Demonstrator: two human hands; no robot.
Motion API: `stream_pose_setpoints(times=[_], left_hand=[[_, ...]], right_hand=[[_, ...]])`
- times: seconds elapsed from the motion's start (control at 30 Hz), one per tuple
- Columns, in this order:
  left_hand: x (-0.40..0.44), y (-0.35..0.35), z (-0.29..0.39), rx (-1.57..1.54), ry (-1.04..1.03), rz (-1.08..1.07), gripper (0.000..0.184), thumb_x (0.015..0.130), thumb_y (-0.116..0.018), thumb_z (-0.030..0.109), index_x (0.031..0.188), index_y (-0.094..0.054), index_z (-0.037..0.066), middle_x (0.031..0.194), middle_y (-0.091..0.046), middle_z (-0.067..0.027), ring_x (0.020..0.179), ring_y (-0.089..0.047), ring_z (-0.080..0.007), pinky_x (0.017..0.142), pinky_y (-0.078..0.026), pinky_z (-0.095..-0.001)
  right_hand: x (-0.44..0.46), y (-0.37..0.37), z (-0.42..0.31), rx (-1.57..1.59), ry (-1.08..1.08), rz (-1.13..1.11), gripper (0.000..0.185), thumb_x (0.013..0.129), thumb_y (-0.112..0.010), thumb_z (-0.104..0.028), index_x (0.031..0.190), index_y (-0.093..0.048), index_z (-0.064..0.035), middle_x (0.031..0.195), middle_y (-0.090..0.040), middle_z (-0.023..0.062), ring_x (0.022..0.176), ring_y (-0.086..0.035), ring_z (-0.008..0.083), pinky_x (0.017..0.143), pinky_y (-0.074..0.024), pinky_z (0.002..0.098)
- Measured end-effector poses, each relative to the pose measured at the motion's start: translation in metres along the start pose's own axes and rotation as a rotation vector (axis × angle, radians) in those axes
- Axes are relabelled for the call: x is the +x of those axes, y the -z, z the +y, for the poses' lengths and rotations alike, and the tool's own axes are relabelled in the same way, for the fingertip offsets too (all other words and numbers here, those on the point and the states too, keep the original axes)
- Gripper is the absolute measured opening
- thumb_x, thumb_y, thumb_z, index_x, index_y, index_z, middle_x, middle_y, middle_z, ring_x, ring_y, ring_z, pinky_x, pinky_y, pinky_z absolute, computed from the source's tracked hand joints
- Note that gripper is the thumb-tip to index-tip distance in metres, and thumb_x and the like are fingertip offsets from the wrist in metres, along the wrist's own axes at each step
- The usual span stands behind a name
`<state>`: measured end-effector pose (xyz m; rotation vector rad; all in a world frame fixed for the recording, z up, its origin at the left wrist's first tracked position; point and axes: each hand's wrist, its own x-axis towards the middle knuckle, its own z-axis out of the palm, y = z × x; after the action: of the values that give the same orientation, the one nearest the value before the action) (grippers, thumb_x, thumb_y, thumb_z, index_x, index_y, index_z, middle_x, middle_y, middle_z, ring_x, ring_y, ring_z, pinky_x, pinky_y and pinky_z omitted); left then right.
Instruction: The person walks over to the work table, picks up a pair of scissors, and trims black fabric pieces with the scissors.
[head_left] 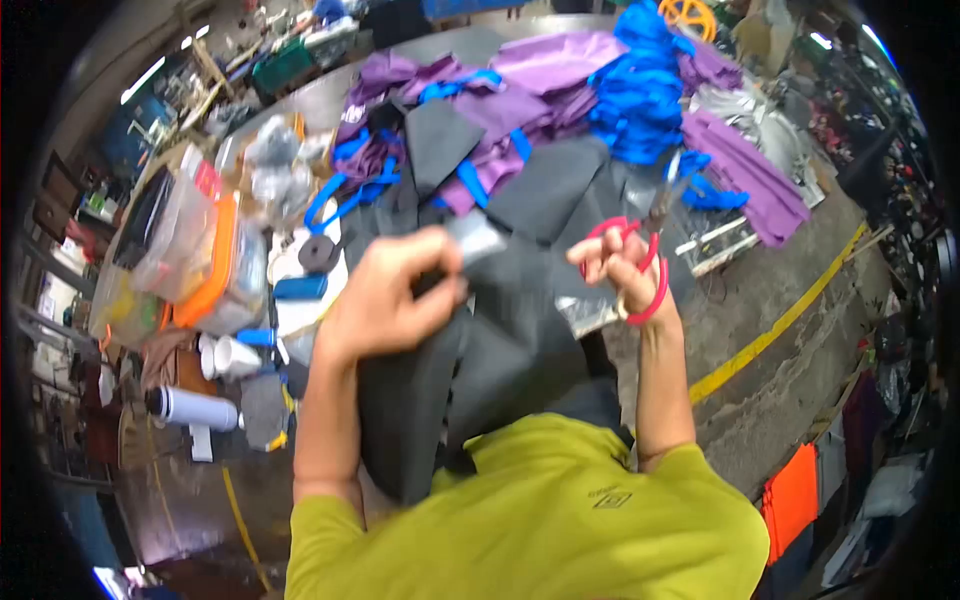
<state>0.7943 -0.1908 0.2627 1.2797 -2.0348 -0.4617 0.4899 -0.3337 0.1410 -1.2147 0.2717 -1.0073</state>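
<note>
Black cloth (pixel 525 335) before the worker; red-handled scissors (pixel 656 216) in the right hand (pixel 625 265).
Near: yellow-green shirt (pixel 560 490), the cloth spread directly in front of it. Left hand (pixel 390 295) over the cloth's left part, fingers curled; blurred, cannot tell whether they grip it. Right fingers closed through the scissors' loops, blades pointing away from the body. Black roll (pixel 318 253) left, beyond the left hand. Farther: purple fabric (pixel 560 62) heaped on the bench (pixel 440 44), blue bundle (pixel 635 105) at its right.
</note>
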Motion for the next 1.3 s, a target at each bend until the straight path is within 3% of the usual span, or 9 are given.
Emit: stream_pose_setpoints(times=[0.13,0.23,0.27,0.4,0.53,0.63,1.0,1.07,1.3], left_hand=[[0.015,-0.015,-0.027,0.230,0.135,0.090,0.019,0.089,-0.074,0.006,0.103,-0.063,0.000,0.091,-0.066,-0.0114,0.082,-0.064,-0.0167,0.073,-0.050,-0.0327],[0.020,-0.025,-0.039,0.007,0.059,0.103,0.028,0.089,-0.072,0.003,0.114,-0.060,0.001,0.100,-0.067,-0.0099,0.089,-0.064,-0.0161,0.076,-0.050,-0.0318],[0.020,-0.021,-0.041,-0.086,0.127,0.000,0.043,0.090,-0.069,-0.001,0.130,-0.055,0.003,0.111,-0.065,-0.0083,0.091,-0.061,-0.0154,0.078,-0.049,-0.0298],[0.022,-0.008,-0.043,-0.110,0.028,-0.086,0.054,0.091,-0.064,-0.005,0.143,-0.052,0.004,0.119,-0.063,-0.0059,0.087,-0.051,-0.0127,0.081,-0.047,-0.0275],[0.019,0.003,-0.059,-0.372,0.089,-0.241,0.028,0.096,-0.063,-0.003,0.122,-0.073,-0.002,0.119,-0.074,-0.0094,0.117,-0.066,-0.0147,0.102,-0.050,-0.0287],[0.015,0.009,-0.065,-0.421,0.230,-0.280,0.025,0.094,-0.070,-0.001,0.119,-0.074,-0.002,0.117,-0.075,-0.0088,0.112,-0.067,-0.0142,0.100,-0.051,-0.0290],[0.015,0.005,-0.075,-0.568,0.166,-0.386,0.056,0.088,-0.080,0.001,0.141,-0.062,-0.003,0.135,-0.069,-0.0094,0.124,-0.061,-0.0143,0.112,-0.046,-0.0319],[0.016,0.002,-0.076,-0.571,0.203,-0.392,0.059,0.085,-0.082,0.003,0.140,-0.064,-0.002,0.141,-0.066,-0.0115,0.133,-0.058,-0.0188,0.117,-0.042,-0.0342],[0.018,-0.010,-0.075,-0.570,0.163,-0.439,0.059,0.085,-0.082,0.002,0.141,-0.063,-0.002,0.141,-0.066,-0.0124,0.134,-0.058,-0.0194,0.117,-0.042,-0.0348]], right_hand=[[-0.002,-0.018,0.017,0.056,-0.014,-0.065,0.041,0.087,-0.085,-0.017,0.103,-0.047,-0.0127,0.114,-0.074,0.0173,0.087,-0.068,0.0140,0.081,-0.0534,0.0290],[-0.004,-0.032,0.012,-0.068,-0.025,0.038,0.040,0.087,-0.084,-0.012,0.103,-0.047,-0.0119,0.112,-0.074,0.0153,0.087,-0.067,0.0134,0.080,-0.0535,0.0280],[-0.006,-0.038,0.009,-0.086,-0.048,0.092,0.037,0.087,-0.083,-0.009,0.102,-0.049,-0.0099,0.106,-0.072,0.0111,0.085,-0.066,0.0116,0.078,-0.0529,0.0267],[-0.022,-0.049,0.012,-0.162,-0.151,-0.039,0.031,0.091,-0.082,-0.022,0.101,-0.057,-0.0056,0.088,-0.063,0.0022,0.076,-0.060,0.0091,0.069,-0.0510,0.0253],[-0.044,-0.072,0.022,-0.347,-0.381,-0.218,0.034,0.098,-0.073,-0.036,0.095,-0.061,-0.0050,0.076,-0.056,-0.0045,0.067,-0.054,0.0060,0.061,-0.0486,0.0248],[-0.057,-0.079,0.044,-0.431,-0.500,-0.254,0.040,0.099,-0.072,-0.042,0.088,-0.062,-0.0051,0.070,-0.054,-0.0025,0.064,-0.054,0.0080,0.058,-0.0458,0.0281],[-0.062,-0.086,0.053,-0.488,-0.646,-0.294,0.053,0.099,-0.064,-0.057,0.092,-0.065,-0.0047,0.069,-0.056,-0.0004,0.064,-0.057,0.0113,0.060,-0.0461,0.0305],[-0.060,-0.088,0.053,-0.490,-0.631,-0.288,0.052,0.099,-0.064,-0.057,0.094,-0.066,-0.0052,0.070,-0.055,-0.0009,0.064,-0.057,0.0111,0.060,-0.0460,0.0304],[-0.052,-0.097,0.046,-0.470,-0.581,-0.277,0.045,0.101,-0.065,-0.051,0.097,-0.065,-0.0060,0.069,-0.050,-0.0050,0.063,-0.050,0.0083,0.060,-0.0450,0.0286]])
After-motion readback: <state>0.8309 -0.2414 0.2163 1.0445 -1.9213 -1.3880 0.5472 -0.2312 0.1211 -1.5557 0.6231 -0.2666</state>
